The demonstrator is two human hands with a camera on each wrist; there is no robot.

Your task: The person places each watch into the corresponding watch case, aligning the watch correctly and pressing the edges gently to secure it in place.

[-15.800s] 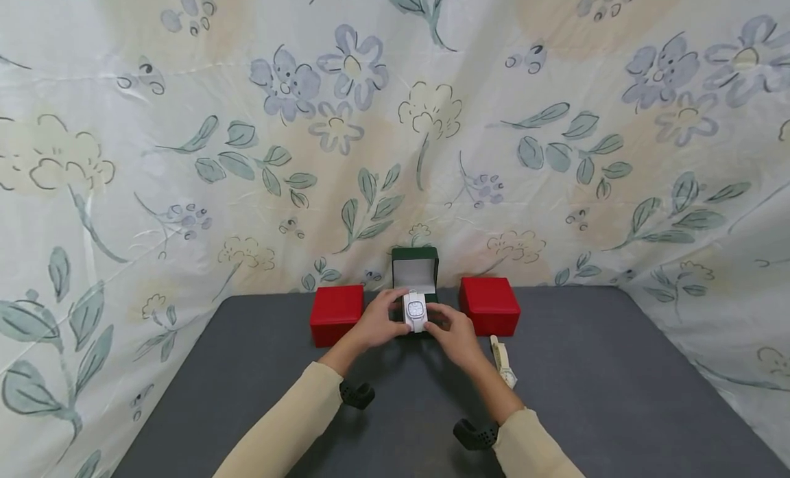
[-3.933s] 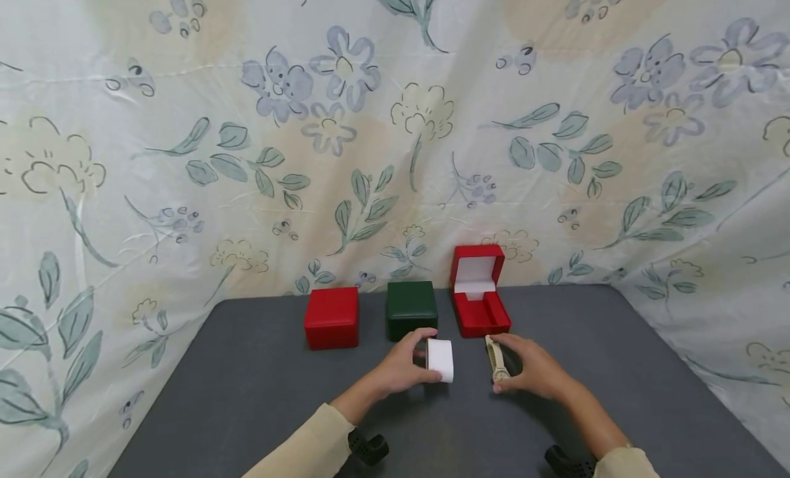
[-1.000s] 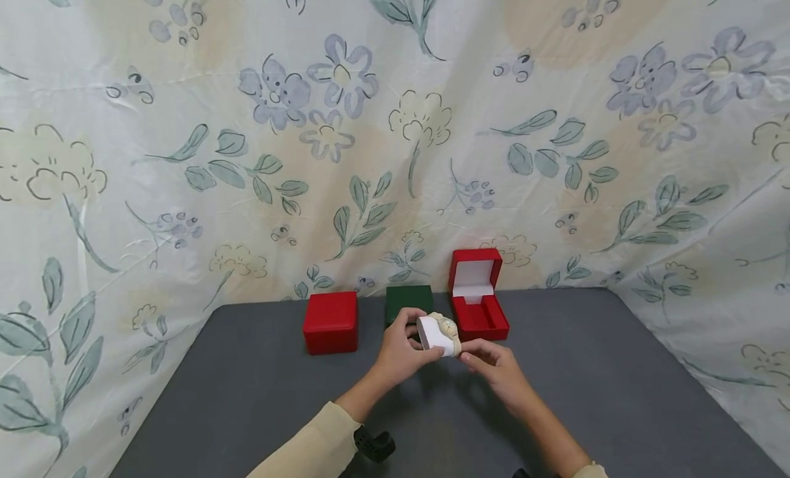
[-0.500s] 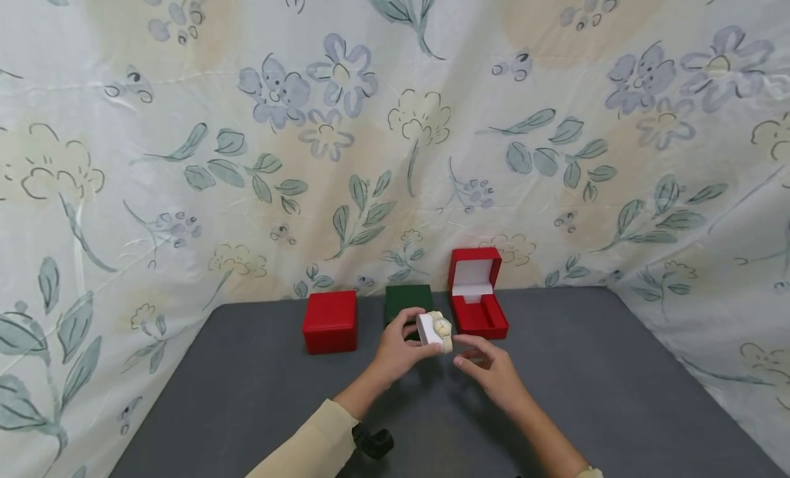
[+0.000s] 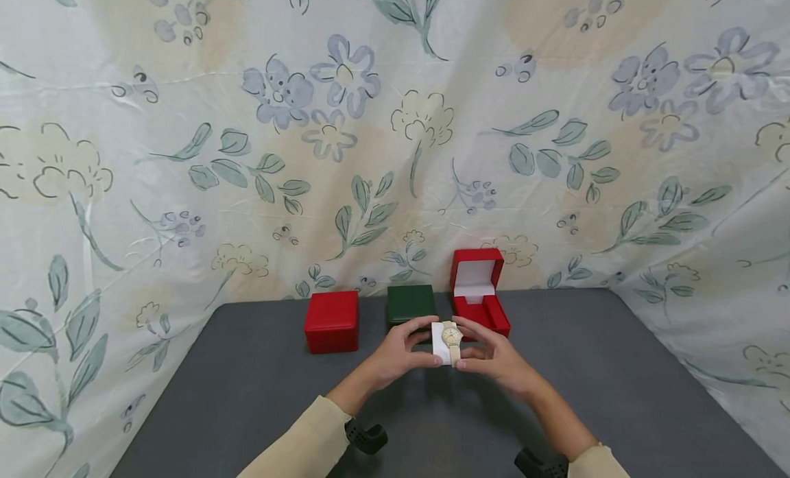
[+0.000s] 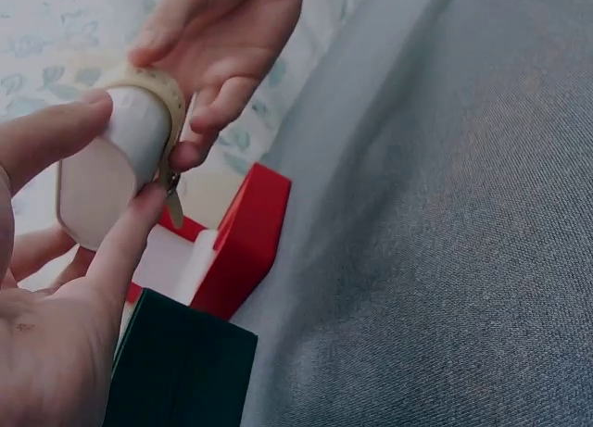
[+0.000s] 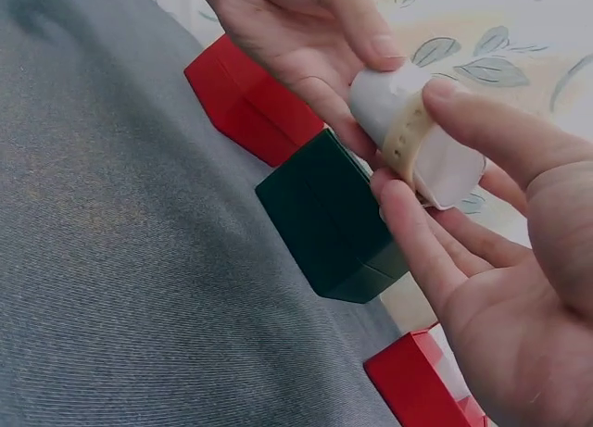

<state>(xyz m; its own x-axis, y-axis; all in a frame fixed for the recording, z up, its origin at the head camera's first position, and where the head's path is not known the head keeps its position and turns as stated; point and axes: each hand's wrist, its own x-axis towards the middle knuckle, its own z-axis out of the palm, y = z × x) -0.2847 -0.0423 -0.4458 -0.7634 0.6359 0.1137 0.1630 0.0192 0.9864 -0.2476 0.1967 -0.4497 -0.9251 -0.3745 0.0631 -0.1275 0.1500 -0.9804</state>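
In the head view, my left hand [image 5: 398, 354] holds a white watch cushion [image 5: 439, 352] by its left end, thumb below and fingers above. A cream-strapped wristwatch [image 5: 452, 337] goes round the cushion, its pale dial facing up toward the head camera. At the right end, my right hand [image 5: 503, 361] grips the cushion and watch strap between thumb and fingers. The right wrist view shows the punched strap [image 7: 406, 135] near that end, right thumb at its edge. A fingertip of the left hand lies by the buckle [image 6: 172, 181] in the left wrist view. Both hands are above the table.
Behind the right hand stands an open red box [image 5: 494, 312] with a white-lined lid. A closed green box [image 5: 410, 300] is left of it, and a closed red box [image 5: 331, 320] farther left. The dark grey table [image 5: 247, 396] meets a floral cloth [image 5: 345, 190] behind.
Earlier, a white watch was held at the open green box, now closed; the right red box was opened. The cream watch went from table to cushion. Just now the right hand came back onto it.
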